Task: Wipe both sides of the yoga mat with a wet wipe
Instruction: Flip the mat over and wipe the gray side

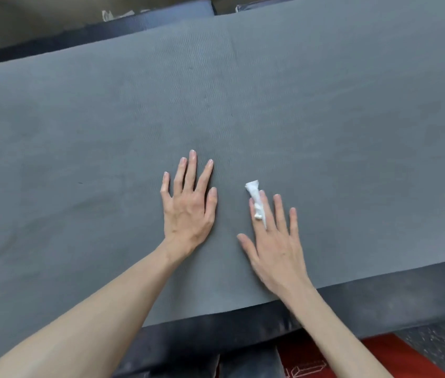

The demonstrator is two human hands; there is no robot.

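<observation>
The grey yoga mat [243, 105] lies spread across the dark bench [379, 301], the left hand [188, 203] pressing flat with straight fingers, seemingly to steady it, while the right hand [273, 241], also flat, traps a twisted wet wipe [255, 197] between two fingers for wiping.

Both arms are bare all the way up, no sleeves showing anywhere in view. Left hand [187, 208] and right hand [274, 242] have no rings, no watch, no bands on the wrists. Nails are short with a pale, slightly glossy look. Fingers are long and slim, and you can see tendons standing out on the backs.
</observation>
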